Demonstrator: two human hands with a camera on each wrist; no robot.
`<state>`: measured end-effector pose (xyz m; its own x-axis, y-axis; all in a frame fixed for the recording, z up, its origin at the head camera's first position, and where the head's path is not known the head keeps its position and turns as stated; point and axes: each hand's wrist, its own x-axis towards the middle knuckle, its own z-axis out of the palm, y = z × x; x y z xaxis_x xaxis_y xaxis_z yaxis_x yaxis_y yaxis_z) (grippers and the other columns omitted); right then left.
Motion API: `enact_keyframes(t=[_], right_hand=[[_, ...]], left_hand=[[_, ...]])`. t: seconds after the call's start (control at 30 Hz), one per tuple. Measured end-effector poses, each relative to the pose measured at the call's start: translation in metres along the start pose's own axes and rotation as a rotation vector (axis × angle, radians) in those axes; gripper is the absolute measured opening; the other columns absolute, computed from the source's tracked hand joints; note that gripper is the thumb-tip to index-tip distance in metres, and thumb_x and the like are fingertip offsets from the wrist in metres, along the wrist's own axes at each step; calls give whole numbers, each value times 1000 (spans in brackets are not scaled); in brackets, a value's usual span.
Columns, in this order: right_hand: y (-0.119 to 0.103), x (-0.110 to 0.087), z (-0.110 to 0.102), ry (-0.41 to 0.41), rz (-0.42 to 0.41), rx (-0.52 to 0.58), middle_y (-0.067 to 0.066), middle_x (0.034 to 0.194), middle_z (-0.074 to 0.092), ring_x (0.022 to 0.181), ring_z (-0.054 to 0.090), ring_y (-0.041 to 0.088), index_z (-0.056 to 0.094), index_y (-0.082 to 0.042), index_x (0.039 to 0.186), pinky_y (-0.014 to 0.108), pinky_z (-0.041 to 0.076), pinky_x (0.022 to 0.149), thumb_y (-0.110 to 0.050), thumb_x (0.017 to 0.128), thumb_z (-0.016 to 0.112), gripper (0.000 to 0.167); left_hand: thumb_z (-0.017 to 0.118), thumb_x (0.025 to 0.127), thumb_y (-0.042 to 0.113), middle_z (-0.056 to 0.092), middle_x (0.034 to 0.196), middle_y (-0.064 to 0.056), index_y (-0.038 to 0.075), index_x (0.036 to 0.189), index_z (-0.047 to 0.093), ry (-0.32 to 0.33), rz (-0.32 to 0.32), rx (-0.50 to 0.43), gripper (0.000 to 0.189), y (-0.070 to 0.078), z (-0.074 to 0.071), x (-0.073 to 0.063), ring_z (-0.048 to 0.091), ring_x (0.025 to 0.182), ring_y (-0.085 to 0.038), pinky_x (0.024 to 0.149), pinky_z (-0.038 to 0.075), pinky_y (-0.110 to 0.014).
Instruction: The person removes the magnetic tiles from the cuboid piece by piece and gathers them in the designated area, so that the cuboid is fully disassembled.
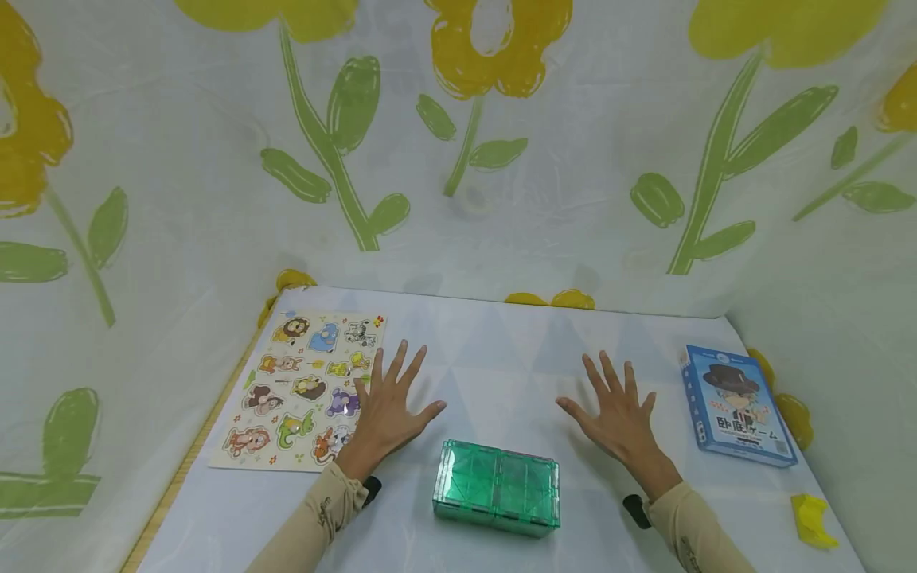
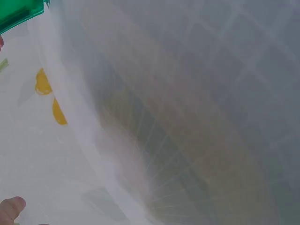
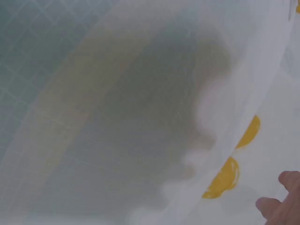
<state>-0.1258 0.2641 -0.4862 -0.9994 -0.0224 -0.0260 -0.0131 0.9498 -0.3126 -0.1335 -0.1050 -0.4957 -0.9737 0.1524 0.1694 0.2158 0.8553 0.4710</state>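
Both hands are spread flat with nothing held, palms down over the white table. The left hand (image 1: pixel 388 410) reaches past the right edge of an animal puzzle board (image 1: pixel 286 418), its fingertips overlapping the board in the head view. My right hand (image 1: pixel 618 416) spreads on the other side, between a green translucent box (image 1: pixel 497 487) and a blue card-game box (image 1: pixel 738 404). That green box, made of clear tile-like panels, sits near the front, between the two forearms. In the left wrist view a corner of the green box (image 2: pixel 18 13) shows at top left.
A small yellow curved piece (image 1: pixel 813 520) lies at the right front edge of the table. Flower-printed cloth (image 1: pixel 544 159) rises behind the table and at both sides. A wooden edge (image 1: pixel 193 450) shows along the left.
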Motion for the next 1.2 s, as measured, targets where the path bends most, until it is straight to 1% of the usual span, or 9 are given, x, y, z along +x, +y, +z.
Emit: enact_keyframes(t=[0.1,0.23,0.37,0.43,0.5,0.63,0.8,1.0,1.2], right_hand=[[-3,-3,-2,-26,-4,28,15,170,9,152,5,54,13,-23,163,88,4,108,-72,90,52,97],[-15,-18,-9,-132,-77,197,21,163,31,147,31,49,30,-11,158,75,30,112,-63,92,58,89],[-34,-43,-14,-280,-209,426,20,145,57,127,59,41,50,-6,146,56,55,97,-48,95,65,68],[-44,-57,-16,-343,-260,481,17,141,61,122,63,38,54,-7,143,49,59,92,-47,92,68,66],[-53,-70,-18,-381,-284,497,13,141,61,123,62,37,55,-8,142,47,60,92,-49,87,73,71],[-66,-90,-21,-377,-283,421,7,146,57,132,56,35,51,-11,146,50,55,99,-57,74,80,90],[-72,-100,-20,-322,-268,337,5,150,54,136,53,34,47,-13,149,56,51,103,-60,71,81,97],[-74,-100,-19,-305,-254,327,6,148,56,134,54,36,50,-11,148,59,51,102,-59,73,82,95],[-71,-97,-18,-252,-299,294,5,144,60,129,60,32,54,-10,144,55,54,99,-58,72,84,91]], left_hand=[[65,85,61,19,170,-7,34,160,22,-81,18,-64,91,-1,-4,-2,13,154,-49,108,17,-86],[70,89,52,32,165,-12,28,161,22,-371,76,-328,90,-8,-16,-13,31,150,-43,115,32,-71],[73,91,40,42,158,-15,22,161,23,-677,140,-661,89,-13,-23,-28,43,143,-41,107,50,-56],[75,90,38,37,161,-15,21,162,20,-786,179,-761,92,-12,-23,-35,40,145,-42,104,53,-51],[78,87,37,31,164,-13,24,162,19,-846,201,-802,97,-9,-22,-41,34,148,-42,105,53,-50],[86,79,29,27,165,-6,30,160,19,-814,205,-770,106,1,-17,-51,27,151,-39,109,48,-57],[91,73,31,36,159,3,38,157,20,-709,179,-663,110,12,-8,-59,39,145,-28,115,41,-54],[92,70,31,46,150,4,26,155,26,-620,180,-590,108,16,-3,-64,49,136,-23,113,43,-51],[92,67,25,48,146,6,25,152,32,-565,166,-570,105,20,-3,-64,50,132,-21,110,45,-49]])
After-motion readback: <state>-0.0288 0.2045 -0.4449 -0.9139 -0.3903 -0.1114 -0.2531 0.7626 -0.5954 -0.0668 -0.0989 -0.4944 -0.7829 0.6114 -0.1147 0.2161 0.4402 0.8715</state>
